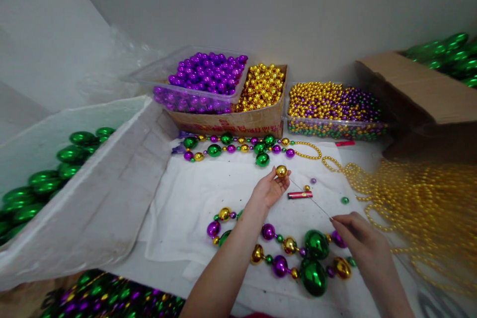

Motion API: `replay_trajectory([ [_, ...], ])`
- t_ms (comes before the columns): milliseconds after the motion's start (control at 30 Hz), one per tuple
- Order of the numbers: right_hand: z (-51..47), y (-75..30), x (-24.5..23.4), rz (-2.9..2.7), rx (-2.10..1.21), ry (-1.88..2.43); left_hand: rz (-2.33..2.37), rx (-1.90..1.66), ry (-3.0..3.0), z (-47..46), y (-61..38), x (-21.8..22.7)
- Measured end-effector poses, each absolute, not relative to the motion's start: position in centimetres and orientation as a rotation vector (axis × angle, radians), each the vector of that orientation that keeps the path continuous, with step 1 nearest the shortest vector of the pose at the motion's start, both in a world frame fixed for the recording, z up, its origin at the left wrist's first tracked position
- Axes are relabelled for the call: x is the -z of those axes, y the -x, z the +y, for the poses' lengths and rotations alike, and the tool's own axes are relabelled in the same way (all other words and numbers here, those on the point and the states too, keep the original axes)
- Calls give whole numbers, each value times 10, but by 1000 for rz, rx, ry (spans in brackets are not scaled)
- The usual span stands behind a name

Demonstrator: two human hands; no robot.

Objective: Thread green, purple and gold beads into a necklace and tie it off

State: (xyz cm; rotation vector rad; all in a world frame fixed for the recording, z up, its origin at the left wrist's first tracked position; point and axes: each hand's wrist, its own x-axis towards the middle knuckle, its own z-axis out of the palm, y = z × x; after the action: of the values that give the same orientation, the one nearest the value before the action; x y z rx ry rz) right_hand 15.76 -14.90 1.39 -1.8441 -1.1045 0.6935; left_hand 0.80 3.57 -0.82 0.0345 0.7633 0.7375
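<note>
My left hand is closed around a shiny gold bead, held between the fingertips. From that bead a thin wire-like needle slants down to my right hand, whose thumb and finger pinch its lower end. Beneath my forearms lies a strand of large green, purple and gold beads. Behind my left hand, a finished-looking beaded necklace with a fine gold bead chain rests on the white cloth. A red lighter sits by my left hand.
Purple beads fill a clear tub over a cardboard box with gold beads. Mixed small beads are in another tub. Gold chains pile at right, under a cardboard box. A white-lined bin holds green beads.
</note>
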Motion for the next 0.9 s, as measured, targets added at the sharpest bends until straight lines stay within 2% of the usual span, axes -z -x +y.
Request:
replay_trajectory([
  [900, -131, -148, 10, -907, -770, 1835, 553, -724, -407, 4, -21, 18],
])
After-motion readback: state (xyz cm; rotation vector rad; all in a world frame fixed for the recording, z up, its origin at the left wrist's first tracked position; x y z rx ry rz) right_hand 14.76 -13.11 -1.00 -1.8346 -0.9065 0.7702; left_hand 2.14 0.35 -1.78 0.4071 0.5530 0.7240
